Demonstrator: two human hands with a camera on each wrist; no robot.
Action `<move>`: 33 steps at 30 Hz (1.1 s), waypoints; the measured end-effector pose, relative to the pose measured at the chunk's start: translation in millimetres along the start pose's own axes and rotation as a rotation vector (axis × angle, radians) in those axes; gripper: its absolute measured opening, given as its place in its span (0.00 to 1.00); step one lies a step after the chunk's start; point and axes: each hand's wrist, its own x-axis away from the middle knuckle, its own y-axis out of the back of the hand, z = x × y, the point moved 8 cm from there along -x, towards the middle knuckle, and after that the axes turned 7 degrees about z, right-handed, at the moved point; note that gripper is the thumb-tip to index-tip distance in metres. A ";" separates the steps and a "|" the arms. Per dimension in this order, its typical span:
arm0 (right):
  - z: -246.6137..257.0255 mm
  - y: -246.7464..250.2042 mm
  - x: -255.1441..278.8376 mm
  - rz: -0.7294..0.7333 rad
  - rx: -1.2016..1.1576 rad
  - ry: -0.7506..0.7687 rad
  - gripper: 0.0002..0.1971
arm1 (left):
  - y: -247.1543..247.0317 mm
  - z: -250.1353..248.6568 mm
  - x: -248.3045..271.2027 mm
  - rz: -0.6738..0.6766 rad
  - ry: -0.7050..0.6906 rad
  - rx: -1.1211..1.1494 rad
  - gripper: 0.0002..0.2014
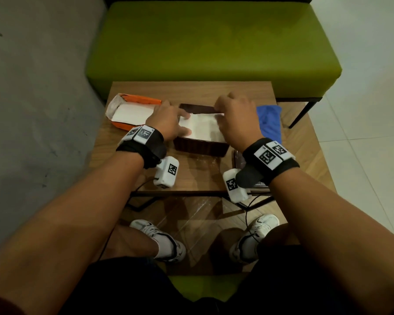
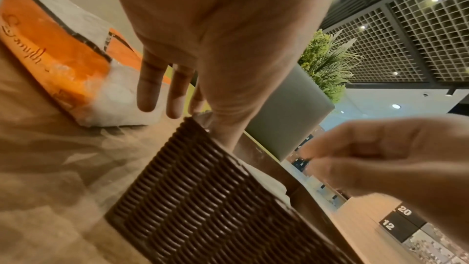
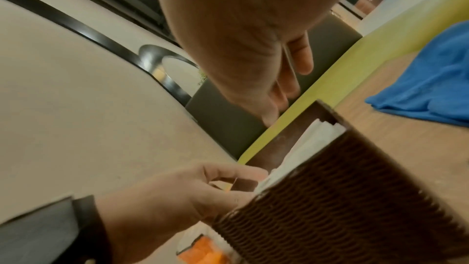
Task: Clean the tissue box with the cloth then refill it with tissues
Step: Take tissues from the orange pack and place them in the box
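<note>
The brown woven tissue box (image 1: 200, 147) stands lidless in the middle of the wooden table, filled with a white stack of tissues (image 1: 203, 127). My left hand (image 1: 185, 123) lies on the stack's left end, with index finger and thumb spread flat on the paper. Its other fingers (image 2: 162, 87) hang straight outside the box (image 2: 210, 198). My right hand (image 1: 221, 110) hovers over the box's right end, fingers pointing down at the far wall (image 3: 286, 138); I see nothing held between them. The blue cloth (image 1: 270, 121) lies crumpled to the right of the box.
An opened orange tissue pack (image 1: 132, 112) with white tissues lies at the table's left rear. A dark flat piece, probably the box lid (image 1: 238, 159), sits under my right wrist. A green bench (image 1: 214, 46) stands behind the table (image 1: 191, 173).
</note>
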 end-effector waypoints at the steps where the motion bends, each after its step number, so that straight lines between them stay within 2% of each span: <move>1: 5.0 -9.6 -1.3 0.125 0.098 0.016 0.11 | -0.5 -1.0 -1.5 0.020 0.002 -0.023 0.29; 3: 10.4 -23.3 0.2 0.298 0.273 0.033 0.15 | -3.1 -3.0 -2.3 0.058 0.011 -0.079 0.31; 4: 11.0 -26.3 1.0 0.333 0.326 0.038 0.15 | -3.8 -3.2 -2.6 0.066 0.014 -0.091 0.31; 8: 14.3 -31.6 3.5 0.367 0.458 0.091 0.13 | -3.7 -0.2 -2.2 0.076 0.040 -0.094 0.31; 12: 14.9 -38.1 0.3 0.418 0.512 0.131 0.10 | -6.5 0.2 -4.4 0.089 0.044 -0.144 0.35; 19: 10.0 -49.0 -14.5 0.484 0.454 0.109 0.09 | -11.8 -1.9 -5.5 0.073 0.040 -0.162 0.31; 22: 10.2 -51.9 -17.0 0.508 0.435 0.098 0.08 | -13.0 -4.6 -4.9 0.074 0.020 -0.187 0.16; 23: 10.6 -52.2 -18.0 0.513 0.432 0.096 0.08 | -13.0 -5.0 -5.0 0.073 0.020 -0.191 0.15; 27: 11.6 -49.5 -18.5 0.597 0.389 0.091 0.06 | -11.7 -3.8 -2.1 0.073 0.006 -0.099 0.30; 30: 14.5 -43.2 -17.8 0.676 0.315 0.111 0.08 | -6.5 -2.0 4.8 0.080 -0.026 -0.010 0.30; 33: 17.7 -21.3 -21.7 0.556 0.235 0.142 0.11 | 15.0 6.3 19.7 -0.005 -0.055 0.167 0.26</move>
